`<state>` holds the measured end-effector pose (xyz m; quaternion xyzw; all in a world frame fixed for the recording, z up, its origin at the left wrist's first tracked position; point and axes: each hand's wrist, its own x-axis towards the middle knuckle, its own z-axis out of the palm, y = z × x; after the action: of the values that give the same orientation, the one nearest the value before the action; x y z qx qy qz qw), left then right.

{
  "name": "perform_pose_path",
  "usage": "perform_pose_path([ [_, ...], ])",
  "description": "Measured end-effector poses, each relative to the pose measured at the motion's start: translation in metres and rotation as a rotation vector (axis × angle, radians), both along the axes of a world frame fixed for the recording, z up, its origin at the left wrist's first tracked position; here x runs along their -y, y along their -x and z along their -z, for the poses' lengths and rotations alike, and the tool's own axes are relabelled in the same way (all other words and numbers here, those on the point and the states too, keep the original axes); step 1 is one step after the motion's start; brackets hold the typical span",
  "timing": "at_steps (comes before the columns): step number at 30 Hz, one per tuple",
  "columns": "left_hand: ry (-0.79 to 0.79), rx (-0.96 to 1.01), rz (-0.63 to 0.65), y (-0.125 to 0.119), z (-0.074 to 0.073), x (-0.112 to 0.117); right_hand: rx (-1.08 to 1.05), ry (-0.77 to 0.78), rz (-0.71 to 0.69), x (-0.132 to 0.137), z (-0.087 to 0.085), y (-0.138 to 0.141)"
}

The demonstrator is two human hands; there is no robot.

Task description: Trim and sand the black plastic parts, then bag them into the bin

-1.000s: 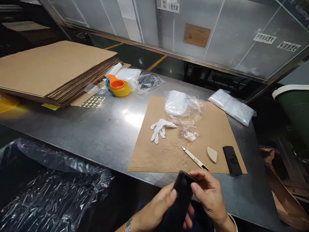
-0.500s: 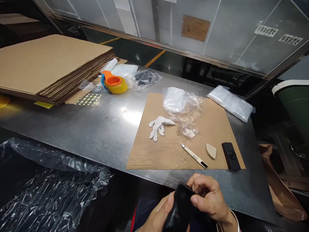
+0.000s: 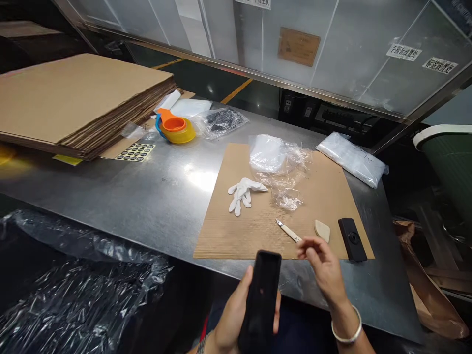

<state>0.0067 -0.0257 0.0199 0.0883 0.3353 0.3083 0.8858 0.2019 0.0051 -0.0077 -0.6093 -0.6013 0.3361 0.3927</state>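
A long black piece with a raised rim and a hollow inner face (image 3: 261, 290) is held upright in my left hand (image 3: 232, 312), with fingers wrapped round its sides. My right hand (image 3: 324, 270) is off it, partly curled with the thumb apart, over the front edge of the cardboard. Its fingertips cover the rear end of a white-handled craft knife (image 3: 289, 231) marked with an A; I cannot tell whether they touch it. Close by lie a beige wedge-shaped pad (image 3: 322, 230) and a black rectangular block with a round centre (image 3: 353, 239).
A cardboard sheet (image 3: 217, 231) lies on the metal table (image 3: 162, 211), bearing a white glove (image 3: 243, 194) and clear plastic bags (image 3: 271, 155). Further left are a tape dispenser (image 3: 177, 129), a sticker sheet (image 3: 135, 152) and stacked cardboard (image 3: 88, 93). Black plastic sheeting (image 3: 84, 295) sits front left.
My right hand has let go of the black piece and moved up and right to the knife's handle end. The piece now stands more upright in my left hand, its hollow face showing.
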Motion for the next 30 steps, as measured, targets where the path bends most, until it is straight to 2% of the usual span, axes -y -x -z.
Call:
perform_pose_path([
  [3, 0.031, -0.035, -0.235, 0.003, -0.006, -0.015, 0.261, -0.095, 0.191, -0.02, 0.013, -0.028],
  [6, 0.037, -0.042, -0.333, 0.007, -0.009, -0.027, 0.308, -0.153, 0.187, -0.022, 0.011, -0.033],
  [10, 0.088, -0.058, -0.379, 0.007, -0.009, -0.033, 0.28, -0.258, -0.01, -0.003, -0.004, -0.011],
  [12, 0.113, -0.066, -0.401, 0.006, -0.009, -0.034, 0.376, -0.332, 0.013, -0.001, -0.004, -0.008],
  [14, 0.134, -0.071, -0.42, 0.006, -0.009, -0.034, 0.576, -0.364, 0.116, -0.007, 0.003, -0.014],
  [16, 0.16, -0.07, -0.434, 0.005, -0.009, -0.035, 0.736, -0.351, 0.147, -0.016, 0.016, -0.024],
  [19, 0.189, -0.063, -0.448, 0.005, -0.008, -0.035, 0.824, -0.324, 0.044, -0.026, 0.036, -0.029],
  [23, 0.204, -0.054, -0.46, 0.004, -0.009, -0.036, 0.972, -0.27, -0.041, -0.032, 0.053, -0.015],
  [30, 0.193, -0.071, -0.508, 0.004, -0.01, -0.034, 1.143, -0.236, -0.159, -0.035, 0.06, 0.004],
])
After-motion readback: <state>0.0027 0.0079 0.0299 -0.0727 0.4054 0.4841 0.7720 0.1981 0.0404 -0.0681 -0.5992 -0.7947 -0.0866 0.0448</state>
